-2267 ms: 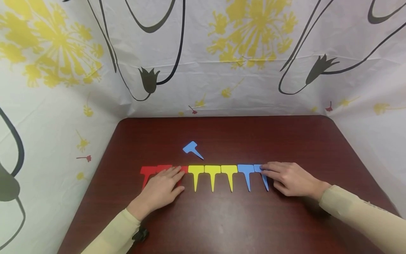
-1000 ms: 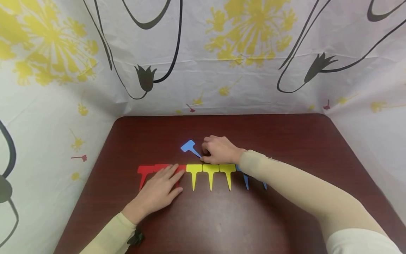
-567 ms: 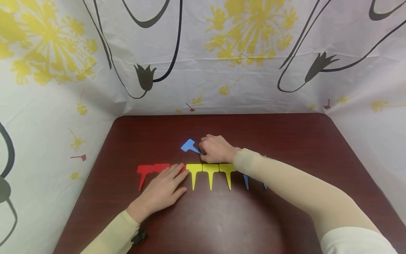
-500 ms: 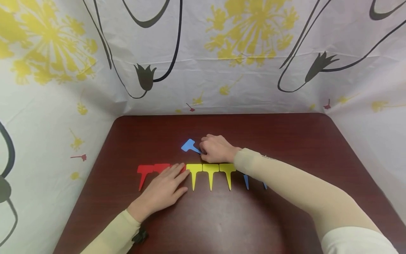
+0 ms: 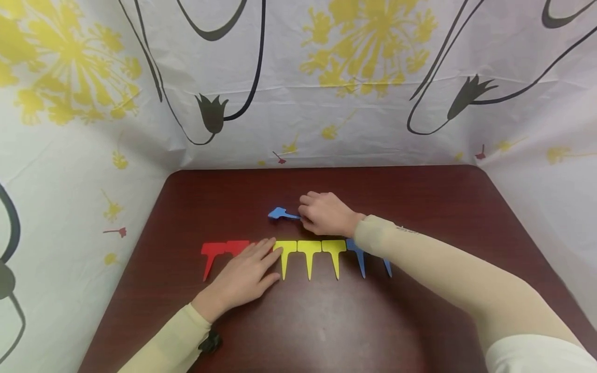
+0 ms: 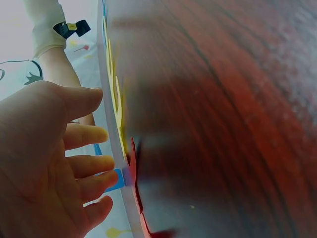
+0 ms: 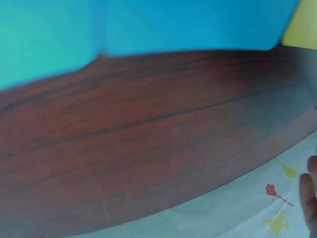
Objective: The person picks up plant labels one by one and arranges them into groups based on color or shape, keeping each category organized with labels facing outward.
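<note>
My right hand (image 5: 328, 215) pinches a T-shaped blue plant label (image 5: 278, 213) by the tip of its stem. The label's head looks tilted off the table in the head view; its blue head (image 6: 117, 180) also shows behind my fingers in the left wrist view. My left hand (image 5: 244, 280) lies with fingers extended over the red plant labels (image 5: 214, 248), largely covering one of them. Its fingertips reach the nearest of the yellow plant labels (image 5: 309, 246). Two blue plant labels (image 5: 356, 251) continue the row to the right, partly behind my right forearm.
The row lies across a dark red-brown table (image 5: 317, 321), heads away from me and stems towards me. A white patterned curtain (image 5: 289, 124) surrounds the table's far edge and sides.
My right hand has come from the row's right end to the loose blue label, taken its stem and raised it, turning it flatter to view. My left hand has shifted slightly right.
</note>
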`<act>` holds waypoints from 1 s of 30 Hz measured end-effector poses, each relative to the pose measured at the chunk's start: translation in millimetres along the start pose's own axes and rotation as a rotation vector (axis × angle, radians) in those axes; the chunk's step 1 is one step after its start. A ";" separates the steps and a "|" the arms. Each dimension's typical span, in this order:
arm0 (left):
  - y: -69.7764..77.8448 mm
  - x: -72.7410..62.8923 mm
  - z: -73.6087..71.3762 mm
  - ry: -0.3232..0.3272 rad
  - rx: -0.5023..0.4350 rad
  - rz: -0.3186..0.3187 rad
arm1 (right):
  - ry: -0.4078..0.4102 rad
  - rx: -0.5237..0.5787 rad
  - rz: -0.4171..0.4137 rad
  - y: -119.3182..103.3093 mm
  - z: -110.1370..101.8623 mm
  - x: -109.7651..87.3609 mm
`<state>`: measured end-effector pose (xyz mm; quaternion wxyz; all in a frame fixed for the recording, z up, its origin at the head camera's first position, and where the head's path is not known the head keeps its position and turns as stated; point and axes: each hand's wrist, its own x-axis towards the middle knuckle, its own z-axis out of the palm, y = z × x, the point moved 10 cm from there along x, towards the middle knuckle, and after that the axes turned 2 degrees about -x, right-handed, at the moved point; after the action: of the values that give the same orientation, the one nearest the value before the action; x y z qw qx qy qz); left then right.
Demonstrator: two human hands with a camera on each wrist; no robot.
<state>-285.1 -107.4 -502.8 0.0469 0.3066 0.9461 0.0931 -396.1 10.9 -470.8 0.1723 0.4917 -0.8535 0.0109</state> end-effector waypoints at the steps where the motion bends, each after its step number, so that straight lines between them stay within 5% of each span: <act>1: 0.6 0.3 -0.6 0.003 0.001 0.003 | 0.030 -0.033 -0.039 -2.3 -4.3 -1.8; 6: 3.2 2.4 -2.3 0.013 0.003 0.014 | 0.153 -0.140 -0.151 -9.5 -23.1 -12.3; 12: 7.2 5.3 -4.1 0.024 -0.005 0.031 | 0.288 -0.154 -0.170 -6.2 -47.1 -27.3; 20: 9.7 10.7 -2.8 0.029 0.016 0.051 | 0.314 -0.176 -0.141 5.3 -67.1 -45.6; 30: 16.3 14.2 0.7 0.009 0.006 0.086 | 0.311 -0.178 -0.102 16.5 -79.9 -92.8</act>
<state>-287.1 -85.9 -500.6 0.0379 0.3465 0.9326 0.0936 -344.9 111.9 -421.5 0.3454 0.5095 -0.7881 0.0026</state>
